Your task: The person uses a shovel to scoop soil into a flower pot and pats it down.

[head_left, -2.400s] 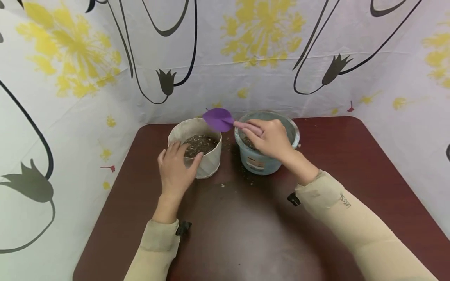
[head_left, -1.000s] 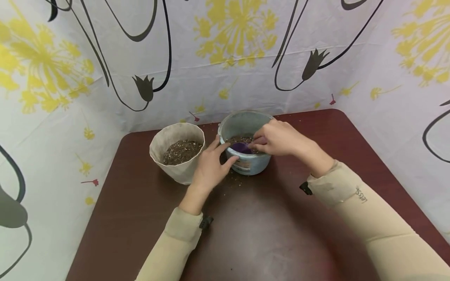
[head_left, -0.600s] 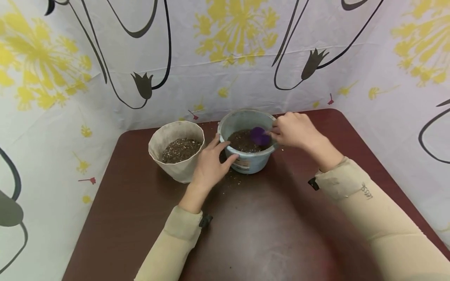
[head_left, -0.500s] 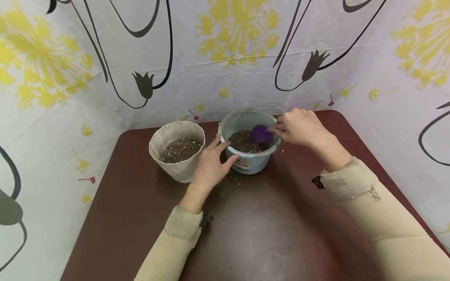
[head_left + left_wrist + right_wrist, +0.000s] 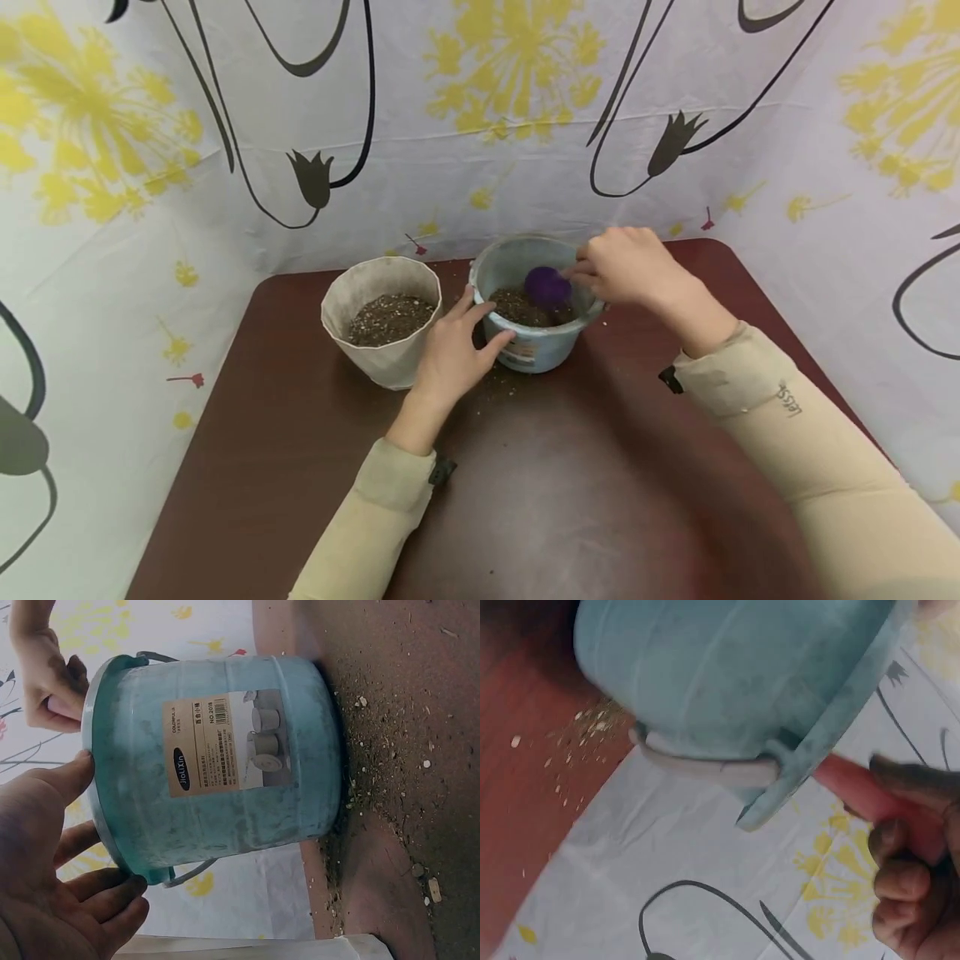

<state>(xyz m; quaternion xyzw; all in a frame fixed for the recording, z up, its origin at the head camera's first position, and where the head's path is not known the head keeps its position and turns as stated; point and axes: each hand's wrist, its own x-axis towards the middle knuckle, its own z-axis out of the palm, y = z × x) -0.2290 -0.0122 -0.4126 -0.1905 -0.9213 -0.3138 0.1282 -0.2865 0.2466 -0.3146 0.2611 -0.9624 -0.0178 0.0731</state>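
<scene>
My right hand (image 5: 626,265) grips a small hand trowel by its pink handle (image 5: 855,787). The trowel's purple blade (image 5: 547,287) is inside the blue bucket (image 5: 534,348), at the dark soil (image 5: 517,308); its tip is hard to make out. My left hand (image 5: 453,350) holds the bucket's rim at the left front, thumb and fingers spread along it. In the left wrist view, the thumb and fingertips (image 5: 133,885) meet the rim, and the bucket's label (image 5: 217,742) faces the camera. Left of the bucket stands a white pot (image 5: 386,362), partly filled with soil (image 5: 390,319).
Both containers stand near the back edge of a dark red table (image 5: 540,500). Soil crumbs (image 5: 501,385) lie scattered before the bucket. A patterned cloth (image 5: 405,100) hangs close behind and along both sides. The bucket's handle (image 5: 712,771) hangs down along its side.
My left hand has gone from the white pot to the bucket's rim. The trowel has come down from above the containers into the bucket, shifted right through the soil, then slightly back left.
</scene>
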